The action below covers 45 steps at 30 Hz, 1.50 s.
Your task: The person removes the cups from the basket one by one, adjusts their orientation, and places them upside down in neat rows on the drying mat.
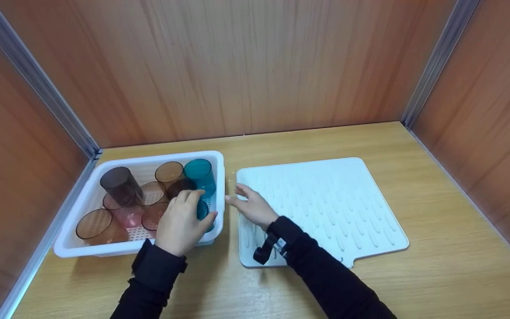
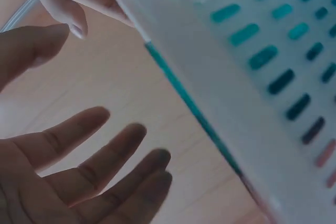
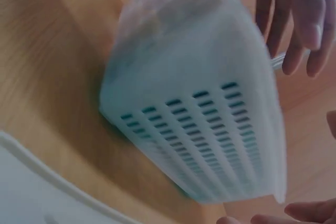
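My left hand (image 1: pixel 182 221) hovers over the front right of a white plastic basket (image 1: pixel 71 237), fingers spread and nothing held, as the left wrist view also shows. Just beyond it, a small teal cup (image 1: pixel 202 209) is partly hidden by the hand. A taller teal cup (image 1: pixel 201 173) stands in the back right corner, next to an amber cup (image 1: pixel 169 172) and a dark cup (image 1: pixel 179 185). Beside the basket's right rim, above the mat's left edge, my right hand (image 1: pixel 255 208) is held with relaxed fingers, gripping nothing.
A pale ridged drying mat (image 1: pixel 321 208) with a front spout lies right of the basket. More amber and pink tumblers and a tilted dark tumbler (image 1: pixel 120 184) fill the basket's left half. Wood-patterned panels (image 1: pixel 246 66) enclose the table (image 1: pixel 450 266) at the back and both sides.
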Available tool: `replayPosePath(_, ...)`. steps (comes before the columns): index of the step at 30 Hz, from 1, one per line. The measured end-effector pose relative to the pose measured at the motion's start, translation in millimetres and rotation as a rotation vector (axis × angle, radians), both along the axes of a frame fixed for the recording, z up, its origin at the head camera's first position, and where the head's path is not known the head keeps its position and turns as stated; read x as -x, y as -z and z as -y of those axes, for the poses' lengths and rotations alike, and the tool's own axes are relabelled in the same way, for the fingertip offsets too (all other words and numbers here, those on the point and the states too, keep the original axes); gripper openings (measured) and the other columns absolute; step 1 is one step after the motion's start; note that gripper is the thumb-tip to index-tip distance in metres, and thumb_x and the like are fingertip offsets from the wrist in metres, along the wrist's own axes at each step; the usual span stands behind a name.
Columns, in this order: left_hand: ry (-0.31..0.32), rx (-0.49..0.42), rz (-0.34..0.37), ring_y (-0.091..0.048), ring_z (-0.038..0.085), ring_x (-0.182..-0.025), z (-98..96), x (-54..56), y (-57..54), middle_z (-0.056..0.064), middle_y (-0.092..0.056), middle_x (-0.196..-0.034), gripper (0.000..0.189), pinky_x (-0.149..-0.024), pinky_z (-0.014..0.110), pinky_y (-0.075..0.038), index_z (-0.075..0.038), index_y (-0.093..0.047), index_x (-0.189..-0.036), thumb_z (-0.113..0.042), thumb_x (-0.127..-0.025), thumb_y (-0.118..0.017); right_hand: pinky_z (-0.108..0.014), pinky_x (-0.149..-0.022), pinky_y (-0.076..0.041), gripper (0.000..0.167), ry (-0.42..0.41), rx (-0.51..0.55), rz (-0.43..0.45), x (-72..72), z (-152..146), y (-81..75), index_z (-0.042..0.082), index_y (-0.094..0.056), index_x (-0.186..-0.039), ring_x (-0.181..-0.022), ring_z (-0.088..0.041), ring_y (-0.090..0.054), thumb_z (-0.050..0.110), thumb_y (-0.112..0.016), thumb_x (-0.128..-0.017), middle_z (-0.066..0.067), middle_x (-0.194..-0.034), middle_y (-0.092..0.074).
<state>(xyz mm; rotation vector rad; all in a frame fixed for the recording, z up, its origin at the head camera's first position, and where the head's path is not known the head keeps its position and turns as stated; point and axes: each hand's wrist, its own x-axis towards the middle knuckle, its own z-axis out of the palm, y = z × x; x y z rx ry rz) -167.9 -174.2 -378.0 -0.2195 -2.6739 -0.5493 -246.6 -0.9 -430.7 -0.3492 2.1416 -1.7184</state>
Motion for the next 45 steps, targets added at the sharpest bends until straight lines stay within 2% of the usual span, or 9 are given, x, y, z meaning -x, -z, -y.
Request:
replayPosePath(3,-0.008,0.015,0.044,-0.061,0.032,-0.093,0.7,2.0,2.1,0.019,-0.064,-0.104,0.045,-0.083,0.047,-0.051,0.003,-0.066,-0.108,-0.026,-0.077,-0.078,-0.046,-0.106,-0.034,0.069,-0.013,-0.003,-0.002,-4.8,9,5.5,0.01,-0.034,-0.145,-0.136,-0.03,-0.034,0.047,-0.056,-0.091,-0.012,-0.146,-0.039)
replayPosePath(6,0.001,0.039,0.078,-0.062,0.029,-0.087,0.4,3.4,3.9,0.016,-0.066,-0.097,0.036,-0.077,0.045,-0.052,0.002,-0.069,-0.1,-0.024,-0.077,-0.078,-0.047,-0.104,-0.037,0.059,-0.04,0.022,-0.006,-9.9,15,9.4,0.014,-0.041,-0.142,-0.134,-0.029,-0.036,0.044,-0.056,-0.093,-0.009,-0.144,-0.043)
replayPosePath(10,0.001,0.077,0.144,-0.064,0.027,-0.081,-0.4,5.5,5.3,0.012,-0.068,-0.092,0.029,-0.07,0.044,-0.053,-0.002,-0.072,-0.098,-0.023,-0.079,-0.076,-0.045,-0.099,-0.042,0.049,-0.082,0.092,-0.004,-12.3,18,12.1,0.015,-0.044,-0.139,-0.127,-0.026,-0.045,0.035,-0.054,-0.096,-0.01,-0.14,-0.047)
replayPosePath(15,-0.027,0.102,0.226,-0.06,0.02,-0.063,-0.2,9.6,5.3,0.005,-0.068,-0.075,0.016,-0.055,0.036,-0.049,-0.006,-0.075,-0.086,-0.022,-0.082,-0.073,-0.042,-0.095,-0.046,0.048,-0.104,0.199,0.023,-10.4,20,13.4,0.006,-0.041,-0.14,-0.117,-0.023,-0.056,0.024,-0.053,-0.097,-0.018,-0.135,-0.051)
replayPosePath(19,-0.039,0.088,0.252,-0.054,0.017,-0.053,0.8,11.3,5.5,0.002,-0.064,-0.063,0.014,-0.05,0.033,-0.044,-0.008,-0.075,-0.078,-0.02,-0.083,-0.071,-0.038,-0.09,-0.05,0.048,-0.091,0.249,0.047,-11.1,22,13.8,0.004,-0.042,-0.139,-0.111,-0.023,-0.06,0.022,-0.054,-0.097,-0.019,-0.132,-0.054)
replayPosePath(27,-0.037,0.095,0.218,-0.054,0.018,-0.052,1.0,10.4,7.5,0.004,-0.064,-0.063,0.015,-0.049,0.033,-0.045,-0.005,-0.074,-0.082,-0.02,-0.084,-0.071,-0.035,-0.085,-0.053,0.042,-0.059,0.277,0.049,-16.8,23,15.8,0.003,-0.051,-0.133,-0.098,-0.02,-0.066,0.024,-0.054,-0.097,-0.019,-0.119,-0.063)
replayPosePath(33,-0.037,0.087,0.207,-0.05,0.017,-0.049,1.9,9.9,8.2,0.003,-0.058,-0.059,0.017,-0.047,0.031,-0.04,-0.003,-0.072,-0.083,-0.019,-0.086,-0.069,-0.042,-0.086,-0.052,0.037,-0.03,0.233,0.05,-19.1,22,19.2,0.007,-0.059,-0.126,-0.093,-0.019,-0.068,0.029,-0.055,-0.096,-0.011,-0.107,-0.069)
replayPosePath(40,-0.036,0.046,0.17,-0.048,0.017,-0.048,5.4,5.2,-2.6,0.003,-0.053,-0.057,0.018,-0.046,0.029,-0.037,-0.002,-0.07,-0.082,-0.019,-0.088,-0.066,-0.045,-0.089,-0.05,0.039,-0.023,0.22,0.057,-21.4,23,21.2,0.007,-0.06,-0.124,-0.094,-0.02,-0.068,0.033,-0.055,-0.095,-0.01,-0.109,-0.069)
replayPosePath(45,-0.042,0.009,0.119,-0.05,0.017,-0.049,6.5,0.4,-13.2,0.004,-0.058,-0.062,0.016,-0.045,0.03,-0.038,-0.004,-0.07,-0.082,-0.019,-0.088,-0.066,-0.047,-0.09,-0.049,0.042,-0.025,0.26,0.071,-21.6,22,22.2,0.005,-0.058,-0.127,-0.097,-0.023,-0.067,0.032,-0.056,-0.095,-0.015,-0.114,-0.066)
